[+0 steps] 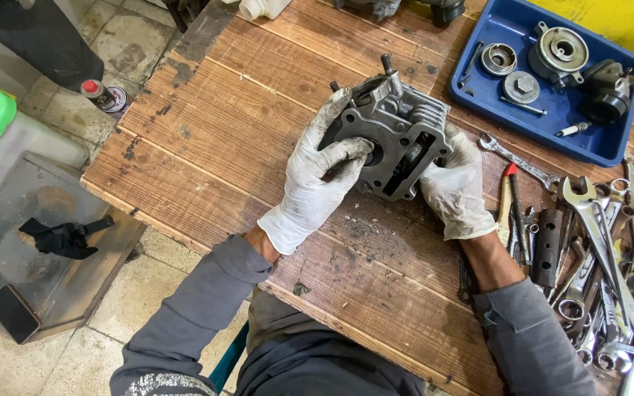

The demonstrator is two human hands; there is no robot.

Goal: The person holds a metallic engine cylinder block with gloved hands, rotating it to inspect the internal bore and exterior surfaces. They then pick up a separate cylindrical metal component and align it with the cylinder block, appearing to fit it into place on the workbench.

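Both gloved hands grasp a grey engine cylinder (pixel 394 139) mid-tabletop (pixel 221 132): left hand (pixel 317 176) with fingers (pixel 346 150) at its bore, right hand (pixel 456 183) clasping its right side. Wrenches (pixel 603 249) lie right.

Bright even daylight, soft shadows, sharp focus, slight edge distortion

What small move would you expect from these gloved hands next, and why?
Probably the left hand keeps working its fingers around inside the bore of the engine cylinder, since its fingertips already reach into the opening while the right hand steadies the cylinder's other side on the wooden table.
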